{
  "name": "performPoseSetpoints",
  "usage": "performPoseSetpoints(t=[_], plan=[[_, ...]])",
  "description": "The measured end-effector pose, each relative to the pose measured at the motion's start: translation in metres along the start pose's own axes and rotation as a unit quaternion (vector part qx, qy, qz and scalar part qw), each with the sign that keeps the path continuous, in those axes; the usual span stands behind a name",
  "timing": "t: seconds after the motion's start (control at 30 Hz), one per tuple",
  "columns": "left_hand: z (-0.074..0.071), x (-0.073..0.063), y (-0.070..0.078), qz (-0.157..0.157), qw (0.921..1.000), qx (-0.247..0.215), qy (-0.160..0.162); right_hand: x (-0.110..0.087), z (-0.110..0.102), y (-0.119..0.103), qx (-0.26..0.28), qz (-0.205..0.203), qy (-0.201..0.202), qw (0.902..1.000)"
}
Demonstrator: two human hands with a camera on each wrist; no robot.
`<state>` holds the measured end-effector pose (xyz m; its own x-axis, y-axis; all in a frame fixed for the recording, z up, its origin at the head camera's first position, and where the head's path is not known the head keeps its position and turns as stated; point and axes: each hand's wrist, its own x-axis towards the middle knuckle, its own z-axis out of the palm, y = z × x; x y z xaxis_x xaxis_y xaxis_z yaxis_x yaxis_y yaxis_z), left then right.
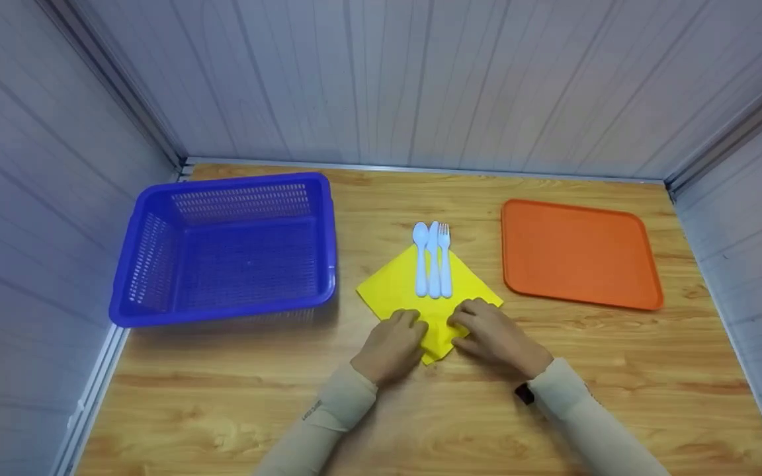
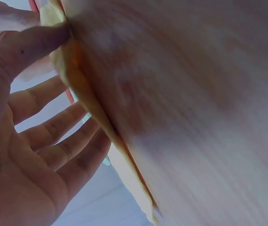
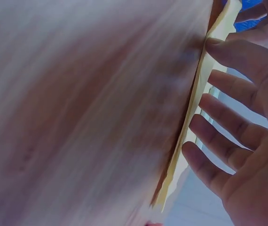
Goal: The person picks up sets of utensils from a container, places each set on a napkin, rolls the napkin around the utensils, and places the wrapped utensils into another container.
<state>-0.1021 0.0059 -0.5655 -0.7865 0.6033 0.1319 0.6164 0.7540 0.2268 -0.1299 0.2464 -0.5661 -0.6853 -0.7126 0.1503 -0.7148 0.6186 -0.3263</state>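
Observation:
A yellow napkin (image 1: pixel 394 285) lies diagonally on the wooden table, one corner toward me, creased near that corner. My left hand (image 1: pixel 394 344) touches its near-left edge; the left wrist view shows the thumb (image 2: pixel 44 42) at the edge and the other fingers spread along the cloth. At the near-right edge rests my right hand (image 1: pixel 497 336), its thumb (image 3: pixel 223 49) against the edge and its fingers extended and apart. On the napkin's upper half, side by side, lie a pale spoon (image 1: pixel 421 261), a knife (image 1: pixel 434 264) and a fork (image 1: pixel 446 261), their heads past its far corner.
A blue plastic basket (image 1: pixel 222 316) with perforated sides stands left of the napkin. To the right lies a flat orange tray (image 1: pixel 579 254). Pale wall panels (image 1: pixel 387 86) border the table (image 1: pixel 222 396) at the back and both sides.

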Motion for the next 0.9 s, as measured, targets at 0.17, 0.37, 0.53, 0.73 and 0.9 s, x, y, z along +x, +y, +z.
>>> performPoseSetpoints(t=[0.17, 0.37, 0.53, 0.73, 0.9], plan=[[-0.004, 0.006, -0.001, -0.006, 0.9999, -0.006, 0.015, -0.001, -0.004, 0.002, 0.009, 0.005, 0.007, 0.9999], [-0.019, 0.021, -0.008, -0.026, 0.9990, -0.037, 0.000, -0.003, -0.011, 0.007, 0.045, 0.001, 0.048, 0.9978], [-0.033, 0.035, -0.017, -0.060, 0.9936, -0.095, -0.017, 0.001, -0.011, 0.016, 0.030, -0.009, 0.081, 0.9962], [-0.046, 0.047, -0.032, -0.128, 0.9753, -0.177, -0.031, 0.018, -0.014, 0.028, 0.089, 0.089, 0.089, 0.9881], [-0.043, 0.049, -0.048, -0.183, 0.9667, -0.175, -0.036, 0.030, -0.016, 0.040, 0.158, 0.174, 0.064, 0.9700]])
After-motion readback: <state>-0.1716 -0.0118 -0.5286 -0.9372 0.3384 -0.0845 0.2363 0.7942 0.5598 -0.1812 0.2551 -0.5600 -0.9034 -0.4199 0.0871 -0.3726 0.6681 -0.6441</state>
